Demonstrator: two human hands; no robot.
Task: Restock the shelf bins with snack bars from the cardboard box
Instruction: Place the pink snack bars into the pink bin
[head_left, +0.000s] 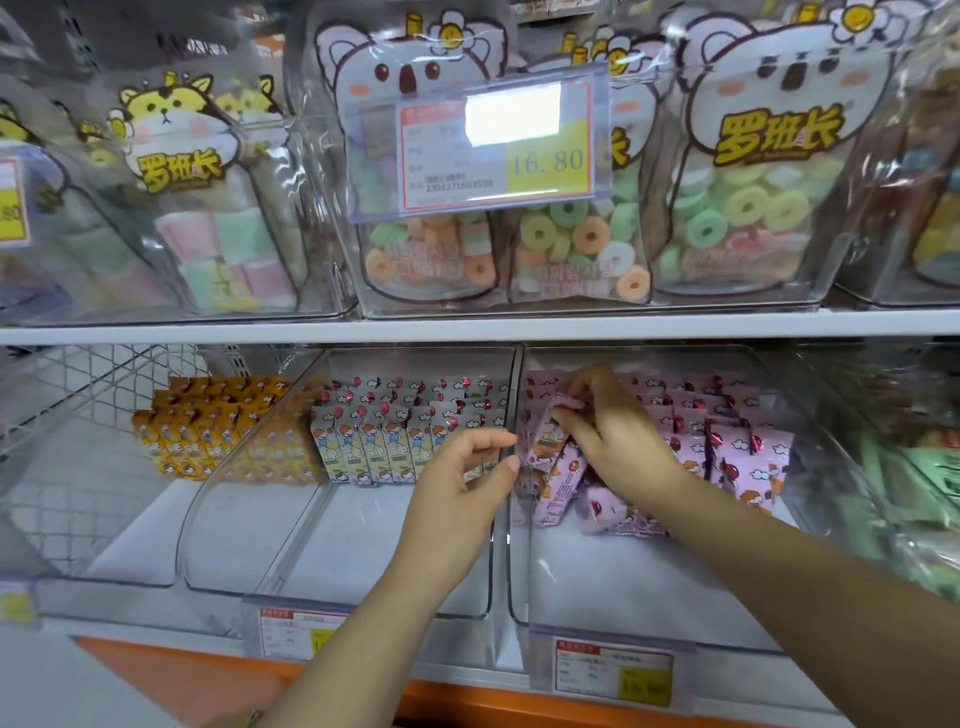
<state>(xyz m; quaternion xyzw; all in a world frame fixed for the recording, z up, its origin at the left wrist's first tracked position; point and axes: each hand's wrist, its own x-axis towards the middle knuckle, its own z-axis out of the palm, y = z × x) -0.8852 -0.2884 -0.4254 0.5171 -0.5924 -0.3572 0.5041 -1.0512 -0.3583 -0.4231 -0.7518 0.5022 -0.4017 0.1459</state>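
Three clear shelf bins stand side by side on the lower shelf. The right bin (519, 571) holds pink snack packs (737, 457), some upright at the back and some fallen at the front. My right hand (613, 436) is inside this bin and pinches one pink snack pack (545, 441) at its top. My left hand (467, 478) hovers in front of the divider between the middle and right bins, fingers loosely curved, holding nothing. The middle bin (332, 571) holds pale snack packs (379, 447). The left bin has orange snack packs (197, 426). No cardboard box is in view.
The upper shelf (467, 330) carries clear tubs of ring candies and marshmallows, with a price tag (493, 150) reading 16.80. Price labels (613, 670) hang on the lower bins' fronts. A wire basket (78, 415) sits at the far left, green packs (924, 467) at the far right.
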